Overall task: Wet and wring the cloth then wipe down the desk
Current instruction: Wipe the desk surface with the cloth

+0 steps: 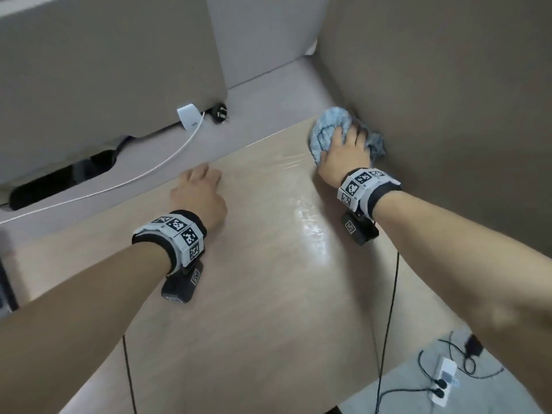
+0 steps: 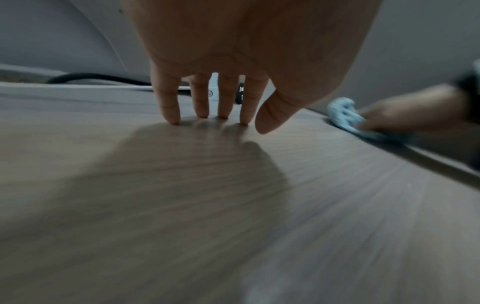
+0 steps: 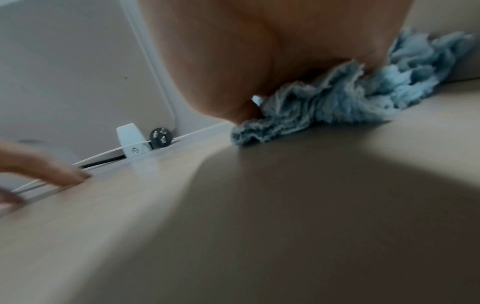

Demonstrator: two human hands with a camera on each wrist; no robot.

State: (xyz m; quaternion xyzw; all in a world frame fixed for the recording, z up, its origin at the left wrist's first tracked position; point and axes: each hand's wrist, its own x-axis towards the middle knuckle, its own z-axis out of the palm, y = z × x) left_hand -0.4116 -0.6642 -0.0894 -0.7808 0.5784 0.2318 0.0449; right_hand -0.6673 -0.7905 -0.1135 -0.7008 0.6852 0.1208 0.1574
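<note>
A bunched light-blue cloth [image 1: 327,127] lies at the far right corner of the pale wood desk [image 1: 268,279], against the side panel. My right hand [image 1: 349,141] presses down on it, fingers curved over the bunch, with cloth showing on both sides. In the right wrist view the cloth [image 3: 337,102] is crumpled under my palm. My left hand [image 1: 206,171] rests near the desk's far edge with nothing in it; its straight fingertips [image 2: 172,121] touch the wood. The cloth [image 2: 340,115] shows blurred at the right of the left wrist view. A wet sheen [image 1: 307,216] streaks the desk behind my right hand.
A grey ledge behind the desk carries a white adapter [image 1: 188,116], a black plug [image 1: 220,113] and a white cable [image 1: 134,177]. A tall panel [image 1: 448,85] walls the right side. A power strip [image 1: 445,380] with black cords lies on the floor below right.
</note>
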